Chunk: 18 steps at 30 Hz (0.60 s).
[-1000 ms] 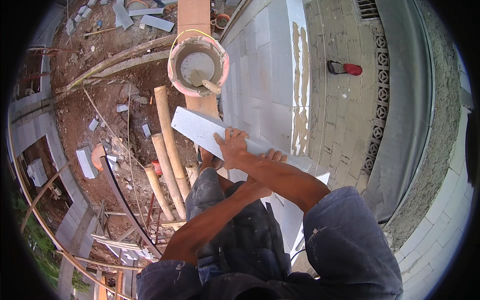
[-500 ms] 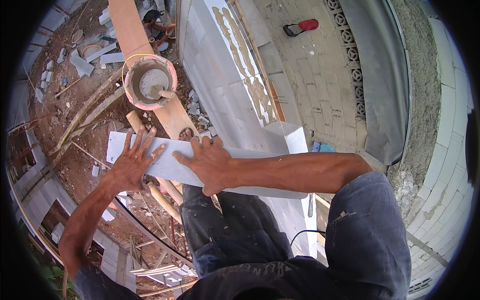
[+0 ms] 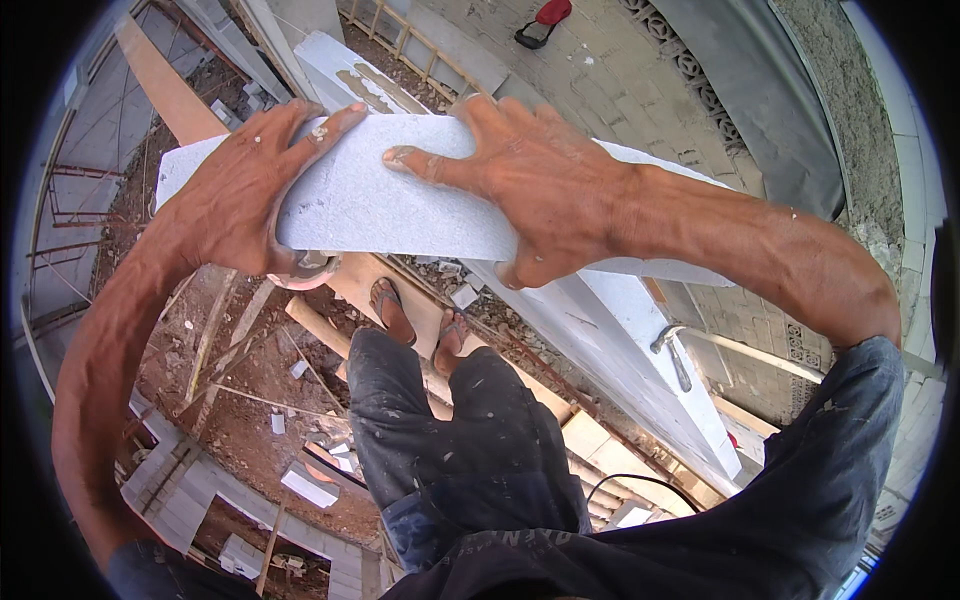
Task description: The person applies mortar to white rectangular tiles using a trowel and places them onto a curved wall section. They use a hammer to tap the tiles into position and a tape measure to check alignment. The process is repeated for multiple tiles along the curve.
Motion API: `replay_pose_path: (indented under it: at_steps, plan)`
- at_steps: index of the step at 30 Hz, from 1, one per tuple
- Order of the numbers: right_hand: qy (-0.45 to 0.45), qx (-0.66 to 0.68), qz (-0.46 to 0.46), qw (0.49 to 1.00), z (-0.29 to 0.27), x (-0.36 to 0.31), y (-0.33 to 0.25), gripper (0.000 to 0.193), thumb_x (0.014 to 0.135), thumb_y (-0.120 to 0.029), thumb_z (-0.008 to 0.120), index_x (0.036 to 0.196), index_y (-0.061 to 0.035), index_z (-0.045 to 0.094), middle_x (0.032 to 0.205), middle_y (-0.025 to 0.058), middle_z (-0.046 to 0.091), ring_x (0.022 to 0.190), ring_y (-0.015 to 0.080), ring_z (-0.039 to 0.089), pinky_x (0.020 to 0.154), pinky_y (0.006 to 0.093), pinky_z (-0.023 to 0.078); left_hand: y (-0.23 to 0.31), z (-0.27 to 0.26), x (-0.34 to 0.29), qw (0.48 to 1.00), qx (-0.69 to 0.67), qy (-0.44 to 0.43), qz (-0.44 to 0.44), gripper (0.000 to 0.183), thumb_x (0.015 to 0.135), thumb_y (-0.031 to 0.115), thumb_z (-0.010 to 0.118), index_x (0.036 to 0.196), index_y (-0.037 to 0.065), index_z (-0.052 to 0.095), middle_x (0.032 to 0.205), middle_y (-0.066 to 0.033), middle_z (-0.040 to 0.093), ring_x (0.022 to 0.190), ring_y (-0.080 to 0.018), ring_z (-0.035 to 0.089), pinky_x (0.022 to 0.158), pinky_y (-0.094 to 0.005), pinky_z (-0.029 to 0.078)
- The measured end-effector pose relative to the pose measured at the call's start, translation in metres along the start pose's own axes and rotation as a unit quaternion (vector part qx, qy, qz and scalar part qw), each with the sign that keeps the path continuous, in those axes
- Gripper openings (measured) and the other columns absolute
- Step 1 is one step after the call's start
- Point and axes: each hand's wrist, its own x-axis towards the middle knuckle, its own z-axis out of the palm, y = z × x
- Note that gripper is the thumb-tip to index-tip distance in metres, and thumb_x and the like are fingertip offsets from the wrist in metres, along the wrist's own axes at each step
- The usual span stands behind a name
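Observation:
A long, light-grey aerated concrete block [image 3: 395, 215] is held up in front of me, crosswise over the wall. My left hand [image 3: 240, 195] grips its left part, thumb and fingers on opposite edges. My right hand [image 3: 545, 185] clasps it right of the middle in the same way, thumb lying along its face. Behind the block, the white block wall [image 3: 640, 370] runs from far left to near right. Wet mortar [image 3: 368, 92] shows on the wall's far top; the block hides the stretch beneath it.
A mortar bucket [image 3: 305, 278] is mostly covered by the block and my left hand. My sandalled feet stand on a wooden plank [image 3: 355, 280]. A metal tool [image 3: 672, 350] lies on the near wall top. Poles and rubble lie below on the left. A red-and-black bag [image 3: 545, 22] sits beyond the wall.
The block has come up closer to me, and both hands now grip its edges instead of lying over it. My view has shifted; the bucket, open to view before, is now mostly hidden.

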Motion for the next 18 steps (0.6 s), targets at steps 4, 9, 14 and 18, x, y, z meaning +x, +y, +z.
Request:
replay_pose_path:
  at_steps: [4, 9, 14, 18]
  plan:
    - [0.106, -0.012, 0.074, 0.992, -0.016, 0.004, 0.042, 0.111, 0.050, -0.028, 0.084, 0.150, -0.0239, 0.037, 0.114, 0.0192, 0.048, 0.111, 0.0341, 0.049, 0.092, 0.0454, 0.047, -0.037, -0.053, 0.068, 0.991, 0.097, 0.058, 0.078, 0.136, 0.036, 0.022, 0.087, 0.155, 0.024, 0.020, 0.144, -0.0209, 0.039, 0.132, -0.0420, 0.041, 0.114, -0.0526, 0.033]
    - [0.088, 0.019, 0.135, 0.987, -0.019, 0.025, 0.097, 0.117, 0.048, -0.029, 0.081, 0.151, -0.0091, 0.029, 0.109, 0.0256, 0.045, 0.103, 0.0403, 0.047, 0.086, 0.0453, 0.040, -0.059, -0.076, 0.171, 0.973, 0.147, -0.014, 0.178, 0.110, 0.055, 0.040, 0.081, 0.145, 0.001, 0.030, 0.116, -0.0271, 0.055, 0.112, -0.0394, 0.055, 0.091, -0.0450, 0.044]
    - [0.186, -0.042, 0.148, 0.970, 0.037, 0.055, 0.149, 0.114, 0.048, -0.030, 0.083, 0.149, -0.0102, 0.033, 0.110, 0.0254, 0.047, 0.104, 0.0405, 0.048, 0.089, 0.0465, 0.041, -0.085, -0.050, 0.234, 0.958, 0.179, -0.021, 0.223, 0.117, 0.046, 0.033, 0.084, 0.143, -0.003, 0.030, 0.116, -0.0279, 0.055, 0.115, -0.0394, 0.053, 0.099, -0.0457, 0.043]
    - [0.175, -0.023, 0.196, 0.965, 0.069, 0.086, 0.164, 0.113, 0.049, -0.032, 0.084, 0.149, -0.0134, 0.034, 0.113, 0.0256, 0.048, 0.106, 0.0412, 0.048, 0.092, 0.0483, 0.041, -0.118, -0.008, 0.265, 0.949, 0.167, -0.011, 0.269, 0.117, 0.047, 0.032, 0.084, 0.145, -0.003, 0.030, 0.121, -0.0279, 0.055, 0.117, -0.0400, 0.052, 0.103, -0.0445, 0.042]
